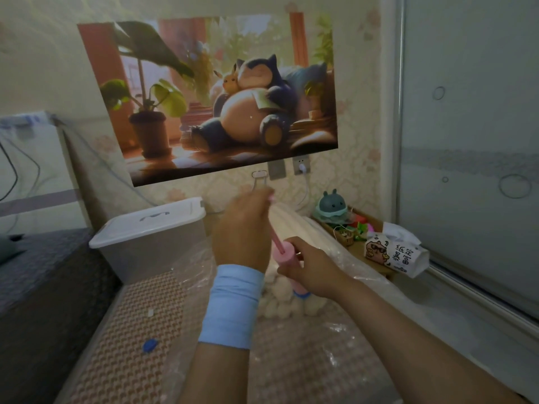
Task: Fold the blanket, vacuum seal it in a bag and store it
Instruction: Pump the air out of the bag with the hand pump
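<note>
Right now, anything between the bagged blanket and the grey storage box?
Yes: the white lid on the grey plastic box is shut; the pink hand pump, in left hand and right hand, stands on the clear vacuum bag.

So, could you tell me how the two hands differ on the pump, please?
The left hand is raised, gripping the plunger handle; the right hand sits lower, gripping the pink pump barrel. The left wrist wears a blue band; the right is bare. Both are curled in a grip.
</note>
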Available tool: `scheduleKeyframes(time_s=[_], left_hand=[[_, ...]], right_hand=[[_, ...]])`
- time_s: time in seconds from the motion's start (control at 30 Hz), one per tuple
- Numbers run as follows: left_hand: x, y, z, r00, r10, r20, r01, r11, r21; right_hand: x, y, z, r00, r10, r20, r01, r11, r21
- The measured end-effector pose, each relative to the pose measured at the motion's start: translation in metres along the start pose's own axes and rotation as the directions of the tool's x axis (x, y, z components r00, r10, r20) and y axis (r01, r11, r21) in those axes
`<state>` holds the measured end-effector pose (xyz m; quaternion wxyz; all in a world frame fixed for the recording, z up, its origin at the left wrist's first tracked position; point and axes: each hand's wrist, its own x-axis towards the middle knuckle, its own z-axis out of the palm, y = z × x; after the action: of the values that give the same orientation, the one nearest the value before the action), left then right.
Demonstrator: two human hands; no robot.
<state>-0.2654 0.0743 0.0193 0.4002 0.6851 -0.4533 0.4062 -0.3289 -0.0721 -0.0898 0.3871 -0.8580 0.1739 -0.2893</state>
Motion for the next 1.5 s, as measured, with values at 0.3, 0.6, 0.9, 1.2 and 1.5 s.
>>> scheduleKeyframes(time_s=[0.3, 0.6, 0.9, 1.2, 1.5], left_hand=[[-0.038, -0.013, 0.046, 0.807, -0.176, 0.563, 0.221, 0.975, -0.012], [0.007, 0.005, -0.003, 0.991, 0.045, -0.128, -0.051, 0.997, -0.051], [-0.050, -0.020, 0.059, 0.818, -0.123, 0.562, 0.274, 0.942, -0.192], [-0.058, -0.025, 0.078, 0.630, -0.238, 0.739, 0.774, 0.277, -0.570], [-0.079, -0.023, 0.098, 0.689, -0.252, 0.680, 0.632, 0.669, -0.392]], right_hand=[[-0.001, 0.000, 0.000, 1.000, 0.008, 0.010, -0.008, 1.000, -0.020], [0.002, 0.004, -0.004, 1.000, 0.006, -0.002, -0.006, 1.000, 0.007], [-0.002, -0.001, 0.000, 1.000, 0.002, -0.010, -0.002, 1.000, -0.002], [-0.006, -0.003, -0.009, 0.972, -0.127, -0.199, 0.150, 0.983, 0.108], [-0.012, -0.011, -0.016, 0.877, -0.255, -0.408, 0.222, 0.967, -0.127]])
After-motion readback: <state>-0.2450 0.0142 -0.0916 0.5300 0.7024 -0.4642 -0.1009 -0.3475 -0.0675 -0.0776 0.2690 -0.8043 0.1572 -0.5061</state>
